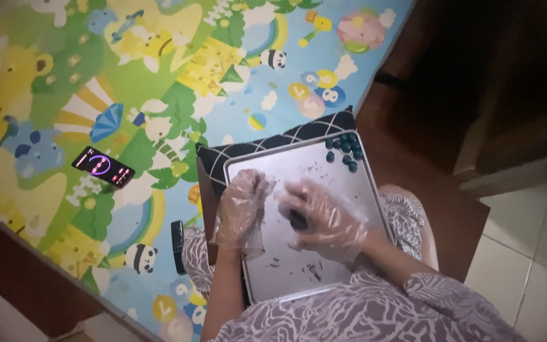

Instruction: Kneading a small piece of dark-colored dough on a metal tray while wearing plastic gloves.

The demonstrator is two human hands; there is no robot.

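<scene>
Dark, rounded lump (pixel 298 220), partly hidden, sits at the middle of the metal tray (pixel 375 190) on my lap. My gloved right hand (pixel 324 218) curls closed around it; my gloved left hand (pixel 243 206), fingers bunched, is just left. Similar dark balls (pixel 345 149) cluster in the far right corner.

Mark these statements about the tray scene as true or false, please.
1. Both hands wear clear plastic gloves. True: the left hand and right hand are both gloved.
2. The dark balls sit in the tray's near corner. False: they cluster in its far right corner.
3. The tray rests on a checked cushion. True.
4. The phone lies on the tray. False: it lies on the colourful play mat, screen lit.
5. The right hand is empty. False: it holds a dark lump.
</scene>
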